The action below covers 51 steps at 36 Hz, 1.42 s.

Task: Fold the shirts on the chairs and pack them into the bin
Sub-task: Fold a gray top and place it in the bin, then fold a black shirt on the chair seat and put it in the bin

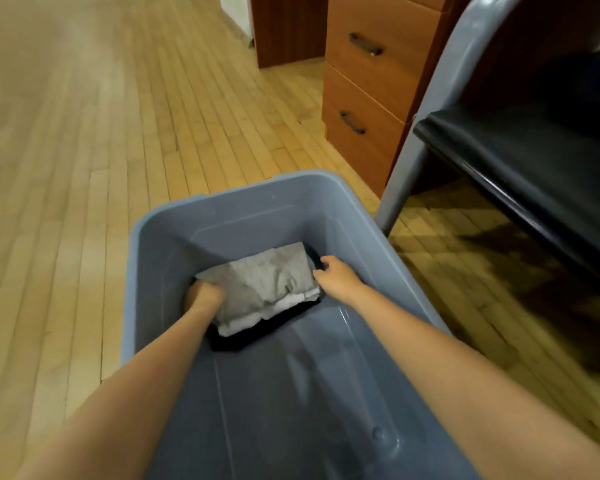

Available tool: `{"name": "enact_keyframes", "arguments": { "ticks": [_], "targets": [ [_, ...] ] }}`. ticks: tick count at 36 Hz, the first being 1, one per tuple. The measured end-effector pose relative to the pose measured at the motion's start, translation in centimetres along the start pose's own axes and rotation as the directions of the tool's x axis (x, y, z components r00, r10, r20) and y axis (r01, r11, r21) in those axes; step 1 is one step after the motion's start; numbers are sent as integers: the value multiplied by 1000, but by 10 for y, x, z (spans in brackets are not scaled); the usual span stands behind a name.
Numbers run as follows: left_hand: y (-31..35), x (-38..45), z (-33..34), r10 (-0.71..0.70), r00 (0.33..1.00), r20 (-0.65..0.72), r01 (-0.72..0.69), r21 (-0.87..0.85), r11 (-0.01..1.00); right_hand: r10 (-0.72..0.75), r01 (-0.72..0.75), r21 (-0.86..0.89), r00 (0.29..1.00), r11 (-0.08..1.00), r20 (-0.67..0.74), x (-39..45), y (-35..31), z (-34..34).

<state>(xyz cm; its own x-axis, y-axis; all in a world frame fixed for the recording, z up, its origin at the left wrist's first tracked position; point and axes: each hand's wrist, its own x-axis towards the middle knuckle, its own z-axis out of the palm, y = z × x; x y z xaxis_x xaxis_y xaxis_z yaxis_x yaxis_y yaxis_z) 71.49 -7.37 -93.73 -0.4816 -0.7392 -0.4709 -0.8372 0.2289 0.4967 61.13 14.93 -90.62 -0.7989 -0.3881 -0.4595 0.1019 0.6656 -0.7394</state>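
Shirts: seemingly three, stacked in one bin [160, 237], grey shirt [267, 275] topmost.

The near half of the bin [174, 216] lies bare, open from above. Its far end is taken up by the folded stack [267, 282]. A chair [499, 161] and a drawer cabinet [371, 98] crowd the right side; open floor [66, 168] spreads left.

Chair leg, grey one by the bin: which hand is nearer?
Right. The right hand is at the folded stack's chair-side edge; the left hand is across the stack, farther from the chair leg.
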Motion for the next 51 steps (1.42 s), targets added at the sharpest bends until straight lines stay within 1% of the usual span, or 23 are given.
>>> {"name": "enact_keyframes", "arguments": {
  "ticks": [2, 4, 5, 6, 9, 11, 14, 18, 19, 22, 24, 27, 29, 32, 33, 36, 39, 42, 43, 46, 47, 49, 51],
  "targets": [
    [0, -3, 2, 27, 995, -98, -20, 73, 997, -20, 22, 47, 999, 999, -30, -7, -1, -6],
    [9, -21, -1, 69, 987, -148, -61, 60, 996, -69, 75, 108, 996, 991, -61, -22, -10, -14],
    [17, -34, -4, 131, 979, -155, -126, 44, 991, -102, 112, 139, 992, 984, -75, -33, -18, -20],
    [29, -50, -7, 228, 960, -162, -226, 30, 974, -130, 145, 175, 987, 974, -92, -44, -25, -27],
    [67, -94, -15, 499, 854, -149, -509, -39, 860, -194, 210, 200, 976, 957, -100, -80, -46, -55],
    [96, -129, -17, 587, 800, -127, -600, -132, 789, -236, 263, 222, 962, 939, -141, -106, -57, -77],
    [144, -195, -19, 668, 738, -95, -658, -323, 680, -250, 323, 269, 929, 907, -273, -150, -63, -121],
    [192, -286, -17, 744, 667, -26, -659, -485, 574, -224, 378, 314, 875, 871, -430, -219, -60, -187],
    [203, -311, -15, 777, 629, -25, -675, -513, 530, -208, 386, 316, 855, 867, -475, -241, -54, -206],
    [235, -396, 0, 882, 471, 2, -735, -552, 394, -141, 408, 322, 779, 854, -611, -311, -27, -262],
    [255, -448, 13, 926, 375, 44, -744, -582, 328, -97, 412, 313, 722, 855, -684, -352, -4, -294],
    [275, -523, 36, 960, 239, 146, -729, -626, 277, -14, 408, 314, 629, 857, -777, -417, 39, -334],
    [282, -580, 59, 959, 147, 241, -702, -658, 273, 60, 376, 303, 538, 876, -841, -471, 80, -360],
    [286, -645, 93, 931, 93, 354, -657, -680, 325, 133, 283, 266, 413, 922, -901, -534, 144, -385],
    [286, -660, 104, 915, 90, 394, -644, -677, 356, 157, 241, 264, 386, 934, -909, -551, 164, -389],
    [281, -703, 140, 865, 76, 496, -648, -635, 420, 209, 116, 256, 314, 960, -926, -603, 218, -393],
    [273, -732, 173, 836, 46, 546, -695, -584, 419, 242, 49, 263, 262, 963, -934, -643, 261, -395],
    [265, -756, 203, 827, -17, 563, -770, -535, 348, 318, 36, 331, 196, 943, -928, -668, 301, -401],
    [264, -759, 212, 829, -47, 558, -800, -518, 303, 341, 30, 352, 177, 936, -923, -671, 311, -402],
    [267, -772, 242, 824, -169, 541, -873, -470, 130, 393, 5, 397, 120, 918, -912, -677, 342, -409],
    [268, -776, 249, 824, -192, 534, -884, -459, 91, 401, -8, 403, 113, 915, -909, -677, 349, -411],
    [273, -785, 266, 837, -217, 503, -897, -442, 33, 416, -59, 412, 98, 909, -904, -677, 365, -421],
    [279, -789, 281, 863, -216, 458, -902, -431, 3, 410, -109, 401, 73, 910, -909, -676, 371, -432]
  ]
}}
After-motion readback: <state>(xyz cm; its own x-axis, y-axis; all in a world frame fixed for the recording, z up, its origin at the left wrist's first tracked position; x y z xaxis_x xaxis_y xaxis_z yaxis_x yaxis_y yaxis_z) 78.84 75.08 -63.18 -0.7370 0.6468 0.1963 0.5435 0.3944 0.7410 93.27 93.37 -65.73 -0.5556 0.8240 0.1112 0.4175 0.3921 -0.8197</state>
